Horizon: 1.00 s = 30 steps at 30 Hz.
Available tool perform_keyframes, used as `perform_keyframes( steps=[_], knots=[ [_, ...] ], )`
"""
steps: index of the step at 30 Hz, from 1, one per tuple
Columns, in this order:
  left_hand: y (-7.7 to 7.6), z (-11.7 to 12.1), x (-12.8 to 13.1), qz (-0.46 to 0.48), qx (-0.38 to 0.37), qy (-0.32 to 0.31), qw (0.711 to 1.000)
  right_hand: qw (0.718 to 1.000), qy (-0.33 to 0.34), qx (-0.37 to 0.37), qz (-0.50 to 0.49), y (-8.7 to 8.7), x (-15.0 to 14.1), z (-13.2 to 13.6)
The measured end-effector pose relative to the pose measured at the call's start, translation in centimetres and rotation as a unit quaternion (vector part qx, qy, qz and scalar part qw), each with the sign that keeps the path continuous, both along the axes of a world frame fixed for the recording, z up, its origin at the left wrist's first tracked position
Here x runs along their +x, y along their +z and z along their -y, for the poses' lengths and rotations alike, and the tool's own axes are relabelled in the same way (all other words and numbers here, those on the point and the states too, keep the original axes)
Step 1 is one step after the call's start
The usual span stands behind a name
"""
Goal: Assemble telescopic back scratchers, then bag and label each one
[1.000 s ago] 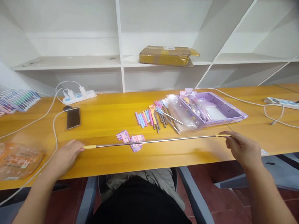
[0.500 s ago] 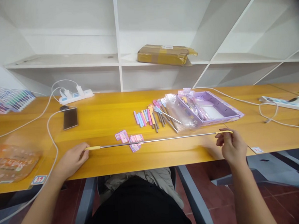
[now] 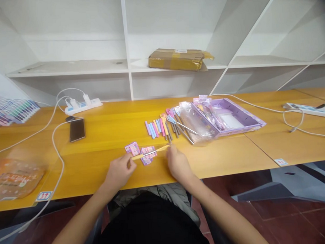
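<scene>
Between my hands is a telescopic back scratcher, its metal rod now short. My left hand is closed round its yellow handle. My right hand pinches the yellow claw end, which the fingers partly cover. Small pink and purple printed cards lie on the table just under the rod. Beyond them are several back scratchers with pink, yellow and blue claws. Beside these, several loose coloured tubes lie in a row.
A purple box holding plastic-wrapped pieces stands right of the scratchers, clear plastic bags at its side. At left are a phone, a power strip, a white cable and an orange package. A taped carton sits on the shelf.
My hands have come together from far apart, and the back scratcher's long rod has slid in to a short length. Things on the table have stayed put.
</scene>
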<state>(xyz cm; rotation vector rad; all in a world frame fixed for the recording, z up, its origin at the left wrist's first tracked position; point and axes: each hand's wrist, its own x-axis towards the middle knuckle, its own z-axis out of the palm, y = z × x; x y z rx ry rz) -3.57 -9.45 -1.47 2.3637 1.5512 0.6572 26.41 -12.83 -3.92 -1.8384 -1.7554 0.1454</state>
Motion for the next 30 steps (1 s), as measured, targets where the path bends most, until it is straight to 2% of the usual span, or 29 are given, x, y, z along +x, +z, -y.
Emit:
perform_keyframes(
  steps=[3,13,16,24,27,30],
  knots=[
    [-0.7,0.5,0.8,0.025,-0.034,0.015,0.999,0.999,0.038,-0.016,0.019,-0.8,-2.9,0.4],
    [-0.9,0.4,-0.2,0.043,-0.069,-0.032,0.996,0.994,0.087,-0.05,-0.034,-0.7,-1.5,0.6],
    [-1.2,0.2,-0.3,0.033,-0.04,-0.046,0.998,0.993,0.092,-0.048,-0.059,-0.6,-1.6,0.6],
    [-1.9,-0.4,-1.1,-0.089,0.098,-0.129,0.983,0.965,0.112,-0.016,-0.237,0.2,-0.2,0.6],
    [-1.6,-0.5,-0.8,-0.141,0.14,-0.141,0.97,0.964,0.123,-0.016,-0.236,0.9,-0.1,0.6],
    [-0.8,-1.0,-1.0,-0.175,0.154,-0.139,0.962,0.976,0.115,-0.007,-0.183,1.4,0.6,0.5]
  ],
)
